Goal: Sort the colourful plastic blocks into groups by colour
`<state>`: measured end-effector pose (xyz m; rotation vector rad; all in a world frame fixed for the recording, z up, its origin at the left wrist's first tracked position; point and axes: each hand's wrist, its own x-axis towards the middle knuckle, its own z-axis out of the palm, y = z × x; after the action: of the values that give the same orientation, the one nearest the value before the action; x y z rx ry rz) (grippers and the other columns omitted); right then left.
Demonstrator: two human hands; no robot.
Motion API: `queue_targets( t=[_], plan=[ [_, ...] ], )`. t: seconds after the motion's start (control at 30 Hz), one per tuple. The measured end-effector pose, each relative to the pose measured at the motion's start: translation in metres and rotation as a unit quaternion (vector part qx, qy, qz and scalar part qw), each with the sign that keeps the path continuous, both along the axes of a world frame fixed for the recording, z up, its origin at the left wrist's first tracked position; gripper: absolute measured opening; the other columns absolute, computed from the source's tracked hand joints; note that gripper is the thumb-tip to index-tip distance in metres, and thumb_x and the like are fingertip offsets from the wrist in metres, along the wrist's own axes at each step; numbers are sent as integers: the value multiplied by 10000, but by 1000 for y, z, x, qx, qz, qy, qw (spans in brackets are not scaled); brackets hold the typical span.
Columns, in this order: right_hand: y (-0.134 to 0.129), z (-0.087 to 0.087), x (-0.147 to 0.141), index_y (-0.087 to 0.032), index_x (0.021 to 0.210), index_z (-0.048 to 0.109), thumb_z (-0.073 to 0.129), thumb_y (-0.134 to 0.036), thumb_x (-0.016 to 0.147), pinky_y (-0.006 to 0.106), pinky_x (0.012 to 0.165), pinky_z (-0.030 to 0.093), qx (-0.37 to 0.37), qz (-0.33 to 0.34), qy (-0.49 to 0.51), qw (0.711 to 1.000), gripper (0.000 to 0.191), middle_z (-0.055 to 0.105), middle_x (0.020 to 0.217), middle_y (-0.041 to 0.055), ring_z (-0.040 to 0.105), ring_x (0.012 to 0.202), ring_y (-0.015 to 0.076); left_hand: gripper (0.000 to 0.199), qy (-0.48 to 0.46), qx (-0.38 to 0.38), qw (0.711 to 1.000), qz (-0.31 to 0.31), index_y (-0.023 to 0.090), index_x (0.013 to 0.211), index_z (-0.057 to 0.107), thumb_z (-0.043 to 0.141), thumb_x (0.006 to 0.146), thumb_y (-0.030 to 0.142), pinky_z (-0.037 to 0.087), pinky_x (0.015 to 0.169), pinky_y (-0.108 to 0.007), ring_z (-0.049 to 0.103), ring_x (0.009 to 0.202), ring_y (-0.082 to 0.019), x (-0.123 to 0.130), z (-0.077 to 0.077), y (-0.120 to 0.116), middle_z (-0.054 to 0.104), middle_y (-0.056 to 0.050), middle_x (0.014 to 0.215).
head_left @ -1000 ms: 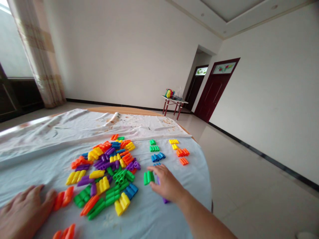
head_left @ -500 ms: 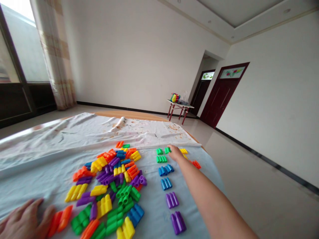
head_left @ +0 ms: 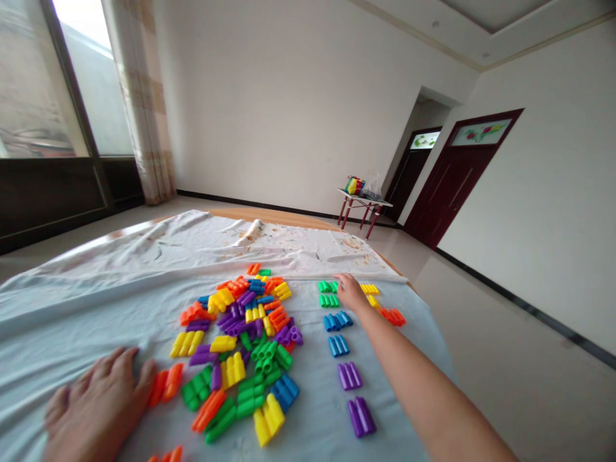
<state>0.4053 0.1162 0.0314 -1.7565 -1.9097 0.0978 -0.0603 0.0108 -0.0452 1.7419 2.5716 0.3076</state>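
Note:
My left hand (head_left: 99, 401) lies spread on the blue cloth (head_left: 62, 321), its thumb beside an orange block (head_left: 166, 384). My right hand (head_left: 350, 292) reaches to the far side, beside the green blocks (head_left: 328, 300); its fingertips are too small to read clearly. Nearer me in that column lie blue blocks (head_left: 339, 346) and purple blocks (head_left: 361, 416). Right of my right hand are yellow blocks (head_left: 370, 289) and orange blocks (head_left: 393, 316). A mixed pile of ribbed plastic blocks (head_left: 235, 321) fills the middle.
A stained white cloth (head_left: 212, 240) covers the table's far part, with the wooden edge (head_left: 283, 217) behind it. Across the room stands a small table (head_left: 368, 199) bearing bags. A curtain (head_left: 144, 102) hangs at the left, and a dark red door (head_left: 464, 173) is at the right.
The view has swung left, so the table appears shifted right. The far green blocks now sit in one closed row beside my right hand. More of my left hand shows.

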Motion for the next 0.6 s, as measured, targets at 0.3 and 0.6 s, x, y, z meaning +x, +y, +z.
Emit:
queue_targets(
  t=[0.3, 0.6],
  plan=[
    [-136, 11, -102, -188, 1003, 641, 522, -123, 812, 296, 848, 480, 31, 232, 138, 962, 235, 668, 953, 40, 607, 907, 147, 670, 9, -11, 1000, 8, 161, 1325, 416, 173, 822, 531, 145, 1104, -447, 314, 1324, -281, 25, 39, -18, 405, -96, 1434],
    [-166, -16, -141, -210, 1144, 600, 545, -98, 791, 404, 984, 387, 30, 229, 72, 970, 375, 596, 1206, 68, 481, 1137, 202, 644, -25, 15, 1000, -4, 136, 1302, 456, 224, 833, 511, 148, 1095, -461, 328, 1308, -314, 29, 45, -22, 432, -131, 1406]
  ],
)
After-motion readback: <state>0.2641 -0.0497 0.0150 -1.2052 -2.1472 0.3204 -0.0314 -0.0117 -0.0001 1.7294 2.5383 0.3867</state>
